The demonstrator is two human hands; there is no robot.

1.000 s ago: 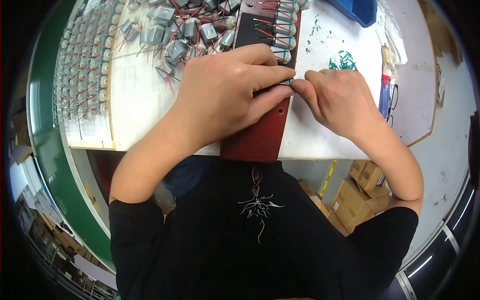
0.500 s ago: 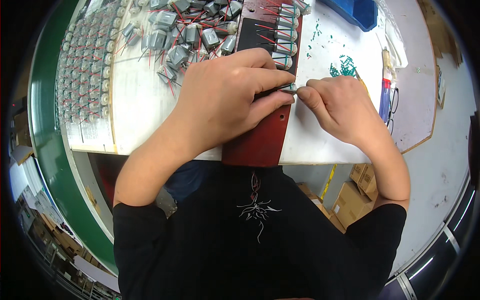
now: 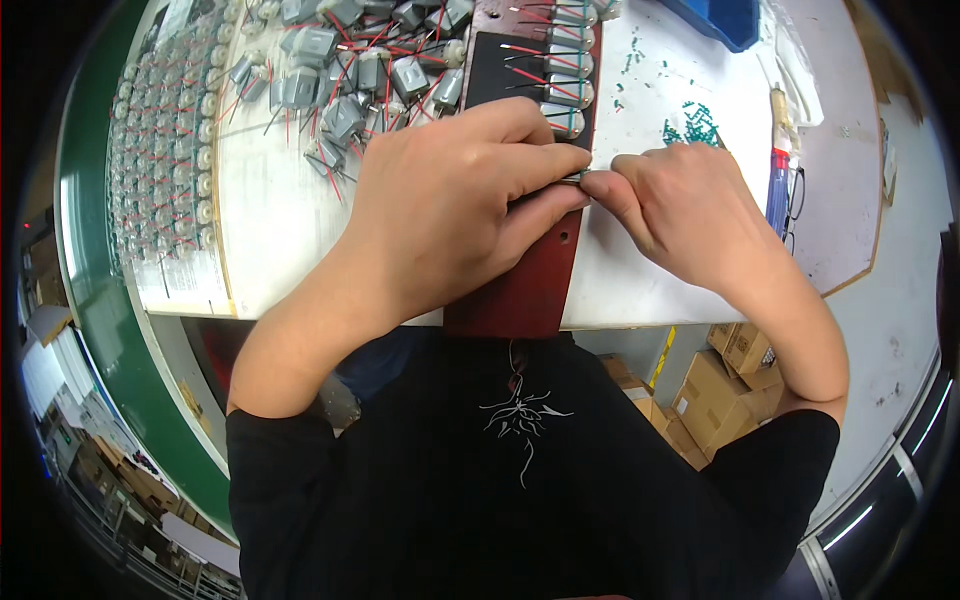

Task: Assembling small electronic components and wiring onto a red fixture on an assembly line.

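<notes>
My left hand (image 3: 465,185) lies over a dark red fixture board (image 3: 510,295), thumb and forefinger pinched on what seems to be a small motor. Only a sliver of it shows at the fingertips. My right hand (image 3: 690,205) meets those fingertips from the right, its thumb and curled forefinger pressed together. Whatever they hold is hidden. Beyond my left hand, several small grey motors (image 3: 565,92) sit in a row along the board's right side. Their red and black wires point left, and a green strip runs by their white ends.
Loose motors (image 3: 345,118) with wires are heaped left of the board. At the far left are rows of motors in a clear tray (image 3: 165,150). To the right lie green bits (image 3: 695,125), a blue bin (image 3: 715,20), a blue-and-red pen-like tool (image 3: 778,190) and glasses (image 3: 797,195).
My right thumb and forefinger have closed in against the left fingertips, hiding the thin metal tip that showed between them. My right elbow has swung slightly outward. The left hand stays in place.
</notes>
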